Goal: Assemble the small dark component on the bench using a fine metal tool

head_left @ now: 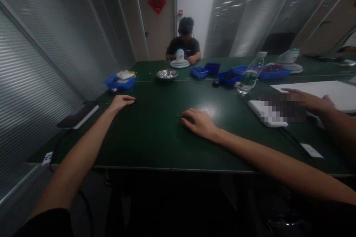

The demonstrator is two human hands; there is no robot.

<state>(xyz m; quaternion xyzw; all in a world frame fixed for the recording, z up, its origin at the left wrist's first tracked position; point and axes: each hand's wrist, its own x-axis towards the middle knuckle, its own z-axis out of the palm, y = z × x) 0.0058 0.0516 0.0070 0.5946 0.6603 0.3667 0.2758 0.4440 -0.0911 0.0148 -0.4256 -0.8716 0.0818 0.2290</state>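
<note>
My left hand [121, 103] reaches over the left part of the green table [155, 133]. Its thumb and fingers are closed in a pinch on a small dark piece [135, 100], whose kind is too small to make out. Resting low on the table near the middle, my right hand [199, 123] has its fingers curled and closed. At its fingertips shows a thin pale sliver [178, 115]; whether the fingers grip it is hard to see. Beyond both hands stands a shallow metal bowl [167, 75] with small pale things inside.
A blue basket [118, 83] stands at the back left, several blue trays [199, 72] at the back right. A water bottle [250, 76], a white device [268, 113] and another person's hand [300, 98] are to the right. Someone sits opposite behind a white fan [180, 59].
</note>
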